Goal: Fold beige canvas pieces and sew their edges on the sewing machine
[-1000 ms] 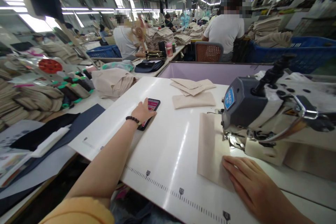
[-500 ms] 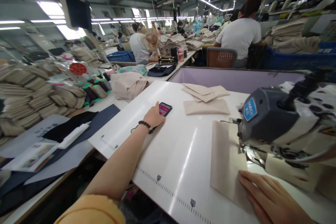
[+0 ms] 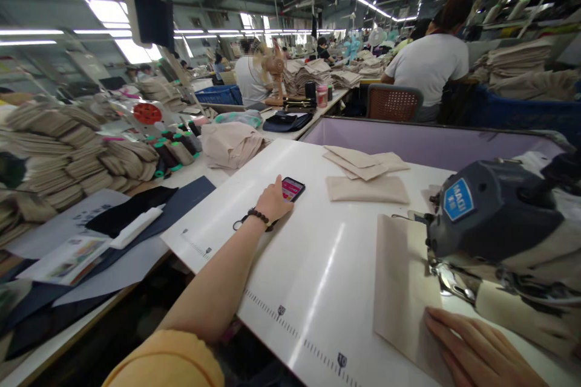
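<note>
My left hand (image 3: 273,201), with a dark bead bracelet (image 3: 258,215) at its wrist, rests over a smartphone (image 3: 294,189) lying on the white table. Its index finger stretches along the phone's far left edge; the palm hides the phone's lower part, and the other fingers show only partly. The lit screen is pink. At lower right my right hand (image 3: 476,344) lies flat, fingers extended, on a beige fabric piece (image 3: 402,278). The far right edge of that fabric sits by the presser foot of a sewing machine (image 3: 481,217).
Several folded beige pieces (image 3: 367,189) lie at the table's back. The white tabletop (image 3: 313,248) bears a printed ruler along its front edge. Thread cones (image 3: 181,151), fabric stacks (image 3: 63,151) and a white tube (image 3: 136,227) are on the left. Co-workers sit ahead.
The view has turned slightly left, so everything sits further right in the picture. Both hands keep their places on the phone and the fabric.
</note>
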### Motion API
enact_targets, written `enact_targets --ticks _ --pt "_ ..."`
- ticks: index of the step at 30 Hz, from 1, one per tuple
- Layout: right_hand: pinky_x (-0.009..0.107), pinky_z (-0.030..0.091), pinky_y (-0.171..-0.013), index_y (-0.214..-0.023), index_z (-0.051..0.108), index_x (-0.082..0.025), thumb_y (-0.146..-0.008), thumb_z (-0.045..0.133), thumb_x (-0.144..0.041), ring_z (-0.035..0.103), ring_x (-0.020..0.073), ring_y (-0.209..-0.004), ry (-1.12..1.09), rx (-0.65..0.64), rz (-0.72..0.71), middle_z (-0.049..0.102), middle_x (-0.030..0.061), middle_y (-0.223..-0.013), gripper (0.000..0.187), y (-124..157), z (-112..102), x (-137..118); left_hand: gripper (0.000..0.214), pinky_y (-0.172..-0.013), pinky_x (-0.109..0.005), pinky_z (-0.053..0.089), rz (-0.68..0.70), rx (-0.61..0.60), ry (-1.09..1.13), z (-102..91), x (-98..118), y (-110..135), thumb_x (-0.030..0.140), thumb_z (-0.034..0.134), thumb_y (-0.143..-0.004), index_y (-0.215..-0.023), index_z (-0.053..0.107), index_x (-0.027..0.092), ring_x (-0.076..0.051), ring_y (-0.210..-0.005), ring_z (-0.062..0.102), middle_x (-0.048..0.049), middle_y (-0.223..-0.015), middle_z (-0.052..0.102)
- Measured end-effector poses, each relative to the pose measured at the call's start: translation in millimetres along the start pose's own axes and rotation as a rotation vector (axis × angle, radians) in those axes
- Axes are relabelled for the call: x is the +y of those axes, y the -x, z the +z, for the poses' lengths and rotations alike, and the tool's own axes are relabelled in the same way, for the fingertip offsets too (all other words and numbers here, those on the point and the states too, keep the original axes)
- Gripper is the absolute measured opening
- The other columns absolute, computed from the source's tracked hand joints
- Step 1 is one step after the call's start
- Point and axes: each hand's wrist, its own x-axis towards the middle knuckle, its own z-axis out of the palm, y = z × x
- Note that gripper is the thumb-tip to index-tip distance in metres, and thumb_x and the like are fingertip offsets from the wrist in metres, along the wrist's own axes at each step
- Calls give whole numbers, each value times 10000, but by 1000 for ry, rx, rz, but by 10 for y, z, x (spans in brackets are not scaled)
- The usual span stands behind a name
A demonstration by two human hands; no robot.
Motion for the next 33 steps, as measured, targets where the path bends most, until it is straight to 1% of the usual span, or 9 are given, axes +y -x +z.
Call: enact_targets --ticks 10,14,17,18,19,21,24,28,33 --pt "291 438 -788 -1015 614 -129 -877 376 -219 586 176 -878 -26 -78 127 649 81 -980 289 -88 -118 -128 837 -893 -329 410 -20 -22 -58 -22 -95 -127 325 578 -713 -1368 162 9 -297 -1135 491 -217 -1231 492" --pt "317 445 -787 -1016 605 -110 -875 364 -172 576 184 -868 -42 -91 160 643 98 -974 286 -131 -158 -159 779 -953 -375 374 41 -13 -93 -123 -63 -148 340 582 -739 -1344 224 5 -316 -1183 447 -234 -1270 460" --pt "343 459 -781 -1013 600 -96 -870 358 -142 569 194 -854 -71 -142 220 636 115 -968 285 -170 -193 -188 682 -1048 -405 270 213 -30 -102 -227 251 69 357 603 -747 -1282 354 16 -311 -1280 317 -225 -1342 388" --pt "352 463 -779 -1009 600 -95 -868 355 -136 566 197 -849 -87 -160 240 634 118 -966 285 -183 -204 -197 614 -1058 -359 270 308 -61 -89 -252 416 198 358 596 -763 -1269 395 73 -263 -1285 324 -168 -1361 390" --pt "362 466 -777 -1006 598 -94 -867 353 -131 562 201 -847 -105 -182 263 630 121 -967 284 -197 -214 -205 557 -1056 -322 286 439 -100 -71 -268 600 347 352 589 -781 -1262 416 131 -220 -1268 357 -109 -1376 391" --pt "378 469 -767 -1010 593 -92 -862 354 -122 554 209 -854 -138 -219 293 621 126 -975 283 -219 -230 -213 425 -1007 -324 365 839 -172 -35 -270 980 661 297 531 -841 -1234 451 154 -200 -1190 454 -93 -1352 425" --pt "399 464 -765 -1014 583 -83 -857 358 -114 539 219 -869 -185 -280 325 607 136 -980 276 -232 -241 -210 302 -970 -314 406 1203 -203 -27 -181 1457 1012 233 566 -828 -1101 529 109 -206 -1112 513 -120 -1218 535" --pt "411 446 -788 -1028 568 -82 -865 366 -127 519 221 -881 -220 -323 347 597 134 -992 263 -218 -235 -202 241 -938 -352 431 1320 -234 -74 40 1773 1119 233 618 -794 -970 560 79 -247 -1080 522 -144 -1094 578" --pt "388 422 -825 -1036 570 -63 -871 363 -127 495 221 -910 -238 -309 318 586 137 -1004 272 -187 -266 -152 296 -892 -386 461 1259 -263 -40 215 1778 1082 322 608 -801 -957 554 77 -271 -1063 522 -155 -1069 559"
